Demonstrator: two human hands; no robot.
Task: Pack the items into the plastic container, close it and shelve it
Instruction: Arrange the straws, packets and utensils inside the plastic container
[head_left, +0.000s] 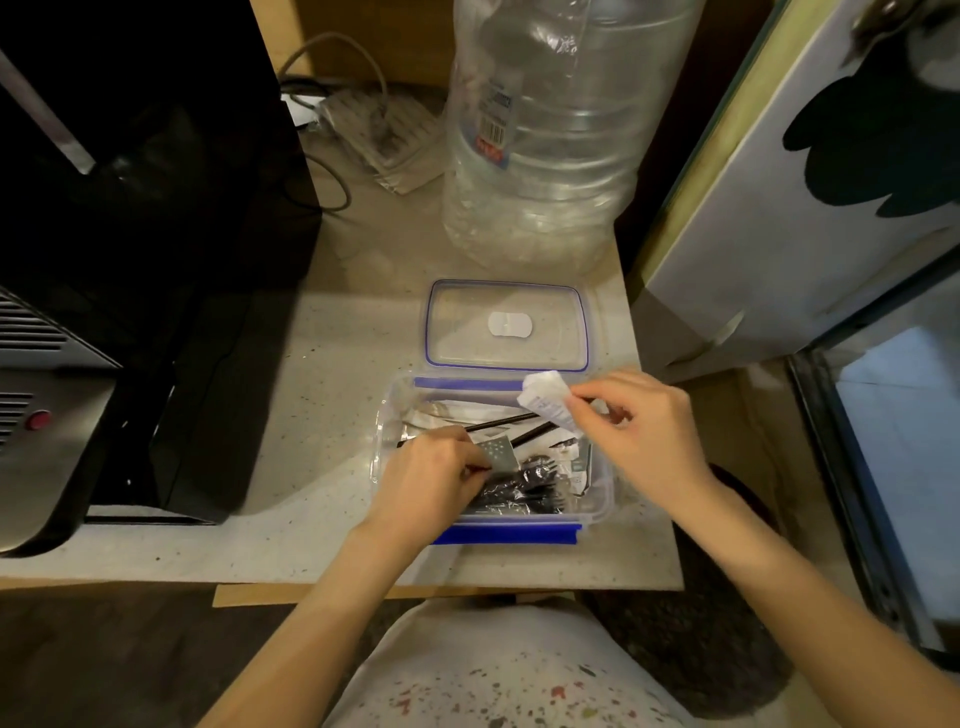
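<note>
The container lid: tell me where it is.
In the head view, the lid lies flat on the counter, just behind the open plastic container and before the big water bottle.

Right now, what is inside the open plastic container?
Inside the plastic container: black sticks, black plastic forks, and packets. The left hand covers the near-left corner; lower layers are hidden.
</note>
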